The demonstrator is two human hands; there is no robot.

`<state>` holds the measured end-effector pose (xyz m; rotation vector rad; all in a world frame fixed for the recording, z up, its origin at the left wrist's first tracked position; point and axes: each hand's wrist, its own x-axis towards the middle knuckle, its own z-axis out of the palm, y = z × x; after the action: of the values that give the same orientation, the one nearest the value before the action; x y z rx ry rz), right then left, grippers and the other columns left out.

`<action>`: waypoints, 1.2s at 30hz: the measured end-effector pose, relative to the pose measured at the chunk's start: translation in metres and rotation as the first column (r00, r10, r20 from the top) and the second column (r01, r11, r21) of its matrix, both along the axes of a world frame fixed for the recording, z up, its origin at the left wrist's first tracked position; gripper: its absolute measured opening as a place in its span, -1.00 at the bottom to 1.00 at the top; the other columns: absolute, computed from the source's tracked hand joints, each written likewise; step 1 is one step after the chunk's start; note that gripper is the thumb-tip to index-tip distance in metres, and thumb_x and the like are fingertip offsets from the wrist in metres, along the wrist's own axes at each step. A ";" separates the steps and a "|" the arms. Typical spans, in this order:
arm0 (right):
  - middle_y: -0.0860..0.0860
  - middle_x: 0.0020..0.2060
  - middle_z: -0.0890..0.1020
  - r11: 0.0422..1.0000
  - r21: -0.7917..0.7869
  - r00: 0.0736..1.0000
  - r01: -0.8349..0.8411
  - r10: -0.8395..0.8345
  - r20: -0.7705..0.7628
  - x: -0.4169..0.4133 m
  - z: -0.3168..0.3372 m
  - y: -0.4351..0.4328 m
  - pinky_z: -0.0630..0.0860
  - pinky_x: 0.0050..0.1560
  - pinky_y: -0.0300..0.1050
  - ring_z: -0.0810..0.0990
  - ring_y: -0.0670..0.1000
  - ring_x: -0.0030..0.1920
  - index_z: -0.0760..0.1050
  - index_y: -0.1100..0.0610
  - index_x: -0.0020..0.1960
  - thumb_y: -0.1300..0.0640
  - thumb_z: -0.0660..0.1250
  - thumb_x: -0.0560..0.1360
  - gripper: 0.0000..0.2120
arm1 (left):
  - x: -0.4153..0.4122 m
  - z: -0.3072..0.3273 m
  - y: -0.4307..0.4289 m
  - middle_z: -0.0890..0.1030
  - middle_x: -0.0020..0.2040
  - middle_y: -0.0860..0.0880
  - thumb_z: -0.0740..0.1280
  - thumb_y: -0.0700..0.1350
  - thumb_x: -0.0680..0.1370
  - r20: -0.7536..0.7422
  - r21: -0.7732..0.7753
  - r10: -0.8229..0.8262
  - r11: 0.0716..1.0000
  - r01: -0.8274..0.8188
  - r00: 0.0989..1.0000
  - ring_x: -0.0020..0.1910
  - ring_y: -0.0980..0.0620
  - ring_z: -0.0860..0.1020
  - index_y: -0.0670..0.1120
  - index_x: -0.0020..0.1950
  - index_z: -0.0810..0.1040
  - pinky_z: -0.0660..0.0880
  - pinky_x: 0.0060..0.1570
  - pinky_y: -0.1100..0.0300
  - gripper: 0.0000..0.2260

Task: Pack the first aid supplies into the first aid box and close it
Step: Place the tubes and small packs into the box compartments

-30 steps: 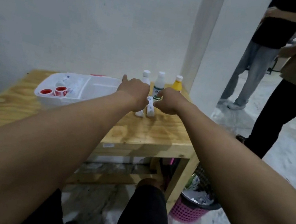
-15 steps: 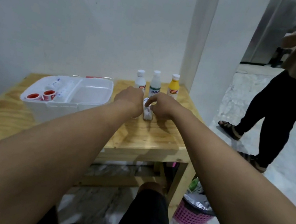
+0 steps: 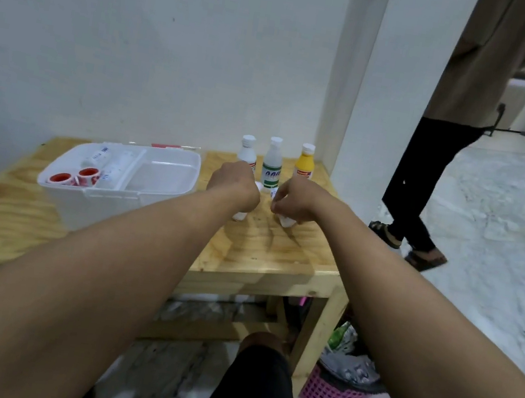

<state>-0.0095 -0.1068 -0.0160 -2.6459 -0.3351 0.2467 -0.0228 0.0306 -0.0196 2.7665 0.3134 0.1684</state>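
The open white first aid box stands on the wooden table, left of my hands. Its left compartment holds two red-capped tubs and white rolls; its right compartment looks bare. My left hand is closed over a small white item whose end pokes out below it. My right hand is closed on another small white item. Behind my hands stand three bottles: a white one, a clear one with a green label and a yellow one.
A white wall and a pillar back the table. A person in black trousers and sandals stands on the floor to the right. Below the table's right end sits a pink basket. My knee is under the table's front edge.
My two hands, close together over one white item, have drawn apart, each now closed on its own white item. The camera view has shifted and the person on the right has stepped nearer.
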 end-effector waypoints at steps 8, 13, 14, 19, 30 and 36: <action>0.26 -0.05 0.68 0.990 0.133 0.992 0.050 -0.065 0.109 -0.043 0.071 0.015 0.69 -0.12 0.12 0.71 0.25 -0.06 0.57 0.36 0.07 0.28 0.29 0.49 -0.78 | -0.044 0.079 0.020 0.71 -0.12 -0.12 0.22 0.03 0.60 0.052 -0.213 -0.023 0.976 0.034 0.998 -0.23 -0.07 0.64 -0.13 0.01 0.51 0.53 -0.17 0.15 -0.76; 0.23 -0.08 0.63 0.963 0.254 0.994 0.087 -0.102 0.049 -0.042 0.080 0.014 0.67 -0.16 0.10 0.63 0.14 -0.22 0.43 0.23 0.25 0.27 0.39 0.42 -0.59 | -0.046 0.097 0.024 0.57 -0.26 -0.14 0.32 -0.09 0.51 0.068 -0.319 0.007 0.948 0.015 0.998 -0.36 -0.11 0.52 -0.16 -0.21 0.43 0.40 -0.41 0.19 -0.82; 0.20 -0.07 0.62 0.953 0.285 0.993 0.105 -0.114 0.015 -0.042 0.080 0.014 0.67 -0.16 0.08 0.62 0.12 -0.23 0.37 0.17 0.33 0.28 0.41 0.41 -0.49 | -0.047 0.099 0.026 0.54 -0.32 -0.13 0.32 -0.09 0.51 0.065 -0.355 0.013 0.935 0.011 0.998 -0.40 -0.10 0.49 -0.16 -0.22 0.43 0.37 -0.42 0.21 -0.81; 0.25 -0.04 0.64 0.913 0.399 0.997 0.083 -0.078 -0.028 -0.046 0.093 0.035 0.66 -0.01 0.18 0.69 0.19 -0.17 0.20 0.15 0.54 0.34 0.42 0.40 -0.23 | -0.058 0.112 0.057 0.53 -0.34 -0.11 0.36 -0.18 0.43 0.107 -0.457 0.057 0.890 -0.002 0.993 -0.42 -0.06 0.47 -0.18 -0.23 0.50 0.42 -0.35 0.21 -0.91; 0.15 0.03 0.63 0.877 0.473 0.995 -0.091 0.100 0.006 -0.062 0.114 0.106 0.69 -0.10 0.11 0.69 0.15 -0.01 0.36 0.00 0.29 0.41 0.34 0.46 -0.48 | -0.082 0.113 0.143 0.63 0.07 -0.12 0.41 -0.21 0.45 0.140 -0.590 0.072 0.807 0.025 0.988 0.05 -0.10 0.63 -0.08 0.02 0.59 0.57 -0.10 0.10 -0.83; 0.12 0.05 0.60 0.922 0.356 0.985 -0.151 0.109 0.135 -0.058 0.109 0.129 0.64 -0.15 -0.02 0.63 0.12 0.04 0.42 0.09 0.28 0.21 0.40 0.51 -0.64 | -0.083 0.104 0.161 0.69 0.02 -0.18 0.45 -0.05 0.46 0.174 -0.551 0.098 0.834 0.015 0.980 0.05 -0.14 0.67 -0.22 0.06 0.66 0.61 0.08 -0.03 -0.71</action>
<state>-0.0678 0.0222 0.0935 -2.2751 -0.5405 0.0662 -0.1057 0.1918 0.0844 2.1483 0.3122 0.3070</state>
